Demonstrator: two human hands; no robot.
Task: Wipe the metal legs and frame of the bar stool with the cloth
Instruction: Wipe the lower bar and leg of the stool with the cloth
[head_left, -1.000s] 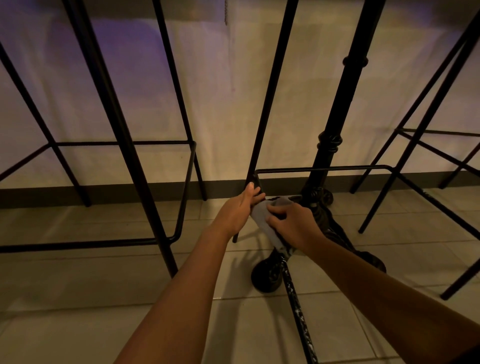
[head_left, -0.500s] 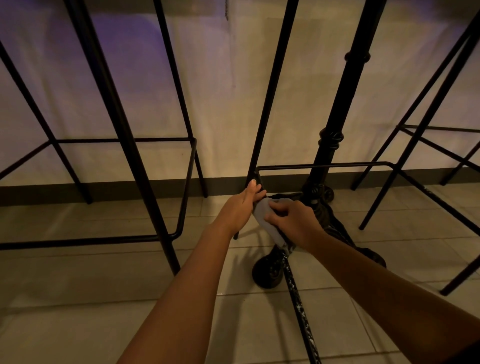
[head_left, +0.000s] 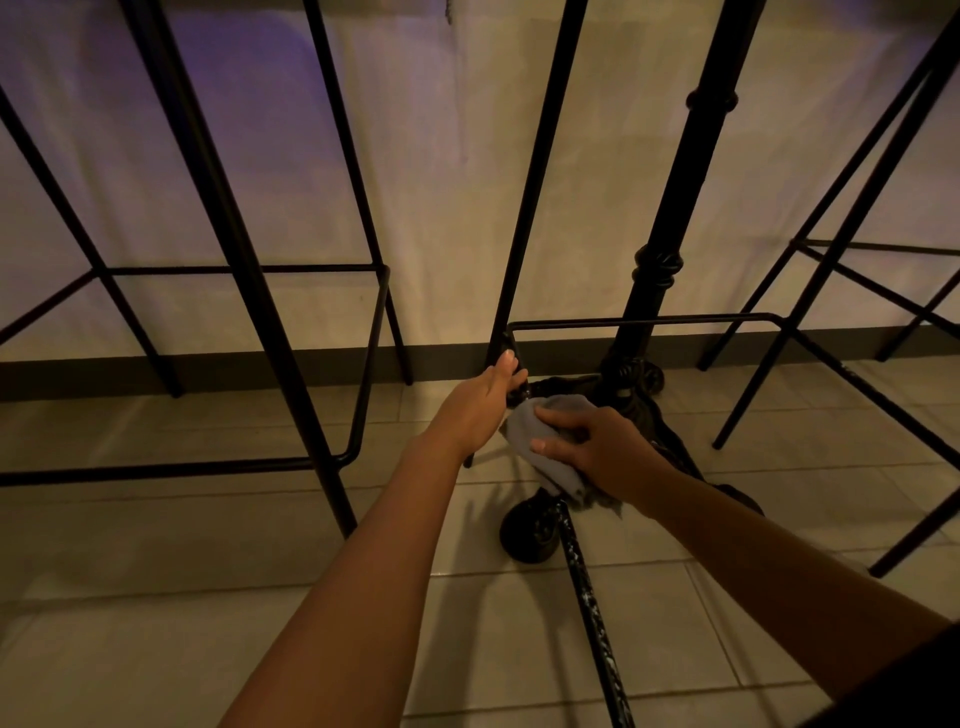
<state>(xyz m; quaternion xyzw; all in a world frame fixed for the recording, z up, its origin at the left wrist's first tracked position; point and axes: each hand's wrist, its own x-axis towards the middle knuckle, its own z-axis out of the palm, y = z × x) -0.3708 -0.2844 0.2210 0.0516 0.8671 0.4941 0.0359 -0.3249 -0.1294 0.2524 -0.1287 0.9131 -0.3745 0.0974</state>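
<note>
My left hand (head_left: 480, 410) is gripping the stool leg (head_left: 535, 208); at its 4 o'clock, my right hand (head_left: 597, 447) is clutching the cloth (head_left: 530, 441) around the footrest bar (head_left: 592, 597).

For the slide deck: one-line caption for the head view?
Left hand grips the bar stool leg while the right hand holds the cloth around its lower rail.

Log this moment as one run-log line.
step: wiping stool frame | left hand: grips stool leg at footrest corner | right hand: holds grey cloth around lower rail | floor: tile
</note>
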